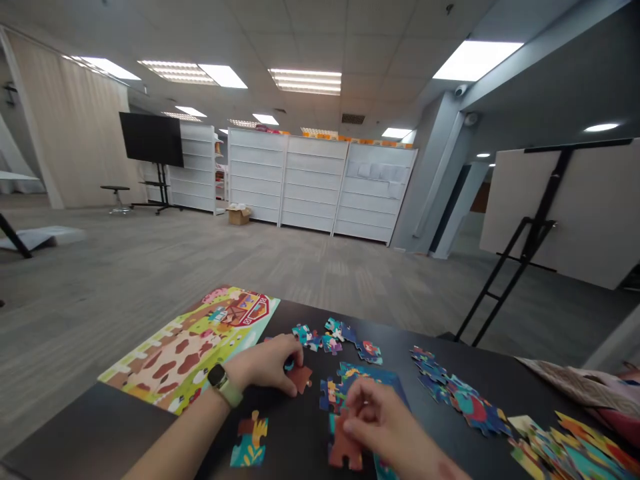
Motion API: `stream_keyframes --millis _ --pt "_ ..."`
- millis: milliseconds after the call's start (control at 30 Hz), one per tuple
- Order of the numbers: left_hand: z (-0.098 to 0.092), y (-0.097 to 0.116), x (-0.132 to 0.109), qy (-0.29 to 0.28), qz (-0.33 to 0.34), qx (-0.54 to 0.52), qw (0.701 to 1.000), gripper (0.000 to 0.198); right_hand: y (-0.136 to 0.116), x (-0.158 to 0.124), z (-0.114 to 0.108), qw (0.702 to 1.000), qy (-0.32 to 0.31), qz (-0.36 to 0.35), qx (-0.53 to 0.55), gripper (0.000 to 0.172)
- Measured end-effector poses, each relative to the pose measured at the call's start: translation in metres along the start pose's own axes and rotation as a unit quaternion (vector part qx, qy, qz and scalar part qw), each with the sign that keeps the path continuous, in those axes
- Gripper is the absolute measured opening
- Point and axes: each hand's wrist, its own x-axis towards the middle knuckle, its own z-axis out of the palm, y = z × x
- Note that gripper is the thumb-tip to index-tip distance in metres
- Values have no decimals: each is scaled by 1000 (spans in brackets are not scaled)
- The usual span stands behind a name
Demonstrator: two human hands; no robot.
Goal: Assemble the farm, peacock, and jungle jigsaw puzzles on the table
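My left hand (267, 365), with a watch on its wrist, lies on the black table (110, 433), fingers curled on a brown puzzle piece (300, 378). My right hand (383, 420) pinches another brown puzzle piece (345, 450) at the near edge of a small joined blue patch of puzzle (360, 380). A loose blue and orange piece (250, 440) lies near my left forearm.
A colourful farm picture sheet (190, 347) hangs over the table's left edge. Several loose pieces (335, 337) lie beyond the hands, more (455, 390) to the right and a pile (565, 443) at far right. An easel (525, 247) stands behind the table.
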Motion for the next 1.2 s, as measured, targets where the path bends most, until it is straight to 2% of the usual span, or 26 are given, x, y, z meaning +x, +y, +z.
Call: stream_keyframes --millis 100,200,267,333,433,500,567,633,833,900,967,1100,1200 --pt "-3 2 -1 3 -8 3 1000 50 -10 -5 41 991 -9 -8 -134 13" --pt "-5 3 -1 2 -10 2 1000 50 -12 -7 46 966 16 -61 -250 11" --pt "-6 2 -1 1 -15 2 1000 49 -7 -4 31 956 42 -91 -275 5" --pt "-6 0 -1 1 -27 3 1000 48 3 4 3 946 81 -95 -300 21" --pt "-7 -5 -1 9 -50 9 999 48 26 25 -53 922 157 -31 -353 32" --pt "-8 -8 -2 15 -62 13 998 46 42 39 -88 916 170 12 -362 40" --pt "-9 -11 -3 14 -69 17 997 44 53 51 -112 918 166 37 -359 44" --pt "-11 -12 -5 6 -74 19 997 43 58 57 -119 925 150 33 -348 44" --pt "-13 -17 -6 -18 -81 20 996 42 53 60 -91 939 115 -40 -321 42" --pt "-12 -19 -5 -21 -83 14 996 42 53 55 -93 939 126 -50 -317 46" --pt "-11 -21 -5 -23 -83 8 996 42 56 45 -109 934 156 -41 -319 45" --pt "-10 -21 -4 -27 -89 9 996 44 71 18 -160 911 233 16 -341 40" --pt "-11 -19 -5 -28 -93 15 995 43 83 1 -183 907 235 51 -346 36"
